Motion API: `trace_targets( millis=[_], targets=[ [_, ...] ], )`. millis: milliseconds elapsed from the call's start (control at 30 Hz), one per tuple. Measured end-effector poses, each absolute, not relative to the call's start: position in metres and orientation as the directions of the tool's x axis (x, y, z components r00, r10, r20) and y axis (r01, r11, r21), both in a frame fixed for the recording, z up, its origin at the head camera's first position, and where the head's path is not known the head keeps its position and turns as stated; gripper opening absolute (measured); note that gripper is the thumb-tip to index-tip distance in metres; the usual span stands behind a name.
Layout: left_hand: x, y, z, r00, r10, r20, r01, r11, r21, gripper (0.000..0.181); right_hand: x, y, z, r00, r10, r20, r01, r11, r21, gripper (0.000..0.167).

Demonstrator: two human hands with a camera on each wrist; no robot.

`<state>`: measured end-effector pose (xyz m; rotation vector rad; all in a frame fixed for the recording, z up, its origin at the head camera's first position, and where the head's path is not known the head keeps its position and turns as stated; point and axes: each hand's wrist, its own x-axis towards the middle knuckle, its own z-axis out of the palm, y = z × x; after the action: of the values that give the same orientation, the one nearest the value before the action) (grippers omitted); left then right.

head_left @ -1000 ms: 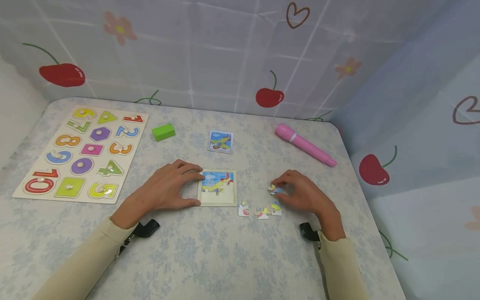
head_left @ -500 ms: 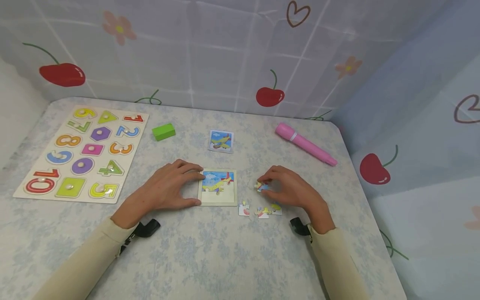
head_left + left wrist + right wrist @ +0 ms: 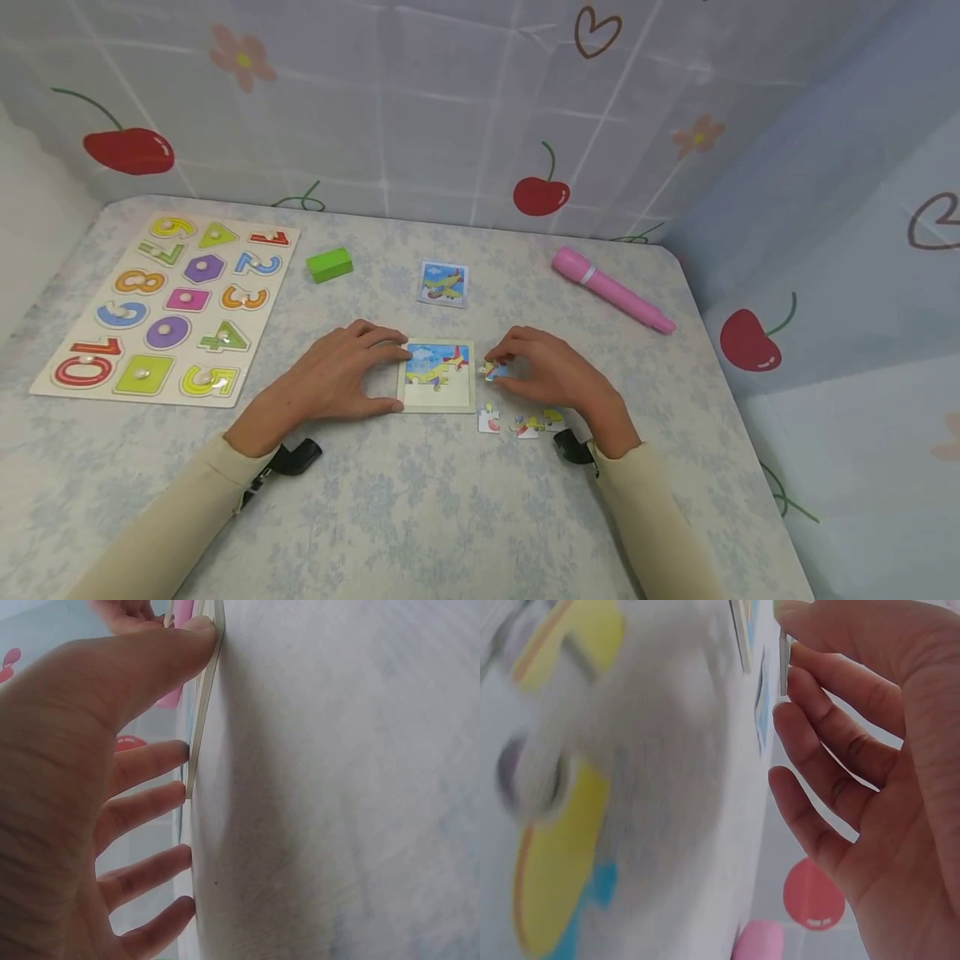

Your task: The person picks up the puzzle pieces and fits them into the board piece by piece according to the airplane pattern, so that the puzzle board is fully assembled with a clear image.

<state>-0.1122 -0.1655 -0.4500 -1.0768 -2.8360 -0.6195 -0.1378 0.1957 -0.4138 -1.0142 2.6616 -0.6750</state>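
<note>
Head view: the right hand [image 3: 551, 371], thumb drawn near the fingers, pinches a thin, knobbed jigsaw piece [image 3: 494, 372] beside the three-o'clock edge of a flat, square, pale-rimmed tray [image 3: 438, 400]; the left hand [image 3: 337, 379], fingers spread, touches its nine-o'clock edge.

the pale board [image 3: 133, 340] bears the numbers [image 3: 140, 282] 1 to 10.

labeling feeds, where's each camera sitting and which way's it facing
Head: worn on the head, facing forward and down at the puzzle tray; left hand, right hand and sleeves show.
Left wrist: on that wrist, facing the left hand at the tray's edge; part of the right hand shows beyond.
Right wrist: on that wrist, facing the right hand pinching a puzzle piece.
Head and right wrist both show that piece.
</note>
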Motion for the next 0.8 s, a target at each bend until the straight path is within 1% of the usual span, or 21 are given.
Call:
trace_targets(
  millis=[333,600,800],
  targets=[
    [-0.111,-0.166,-0.450,-0.755,0.630,0.181,0.648,0.675,0.354,0.069,-0.140,0.172,-0.415,-0.708,-0.706,-0.010,-0.621,0.629,-0.468,0.026],
    [-0.113,-0.165,-0.450,-0.756,0.632,0.170,0.645,0.677,0.353,0.069,-0.140,0.159,-0.419,-0.702,-0.712,-0.020,-0.639,0.642,-0.423,0.027],
    [-0.113,-0.166,-0.450,-0.755,0.634,0.169,0.647,0.676,0.353,0.069,-0.138,0.153,-0.426,-0.681,-0.732,0.020,-0.680,0.621,-0.390,0.027]
  ],
)
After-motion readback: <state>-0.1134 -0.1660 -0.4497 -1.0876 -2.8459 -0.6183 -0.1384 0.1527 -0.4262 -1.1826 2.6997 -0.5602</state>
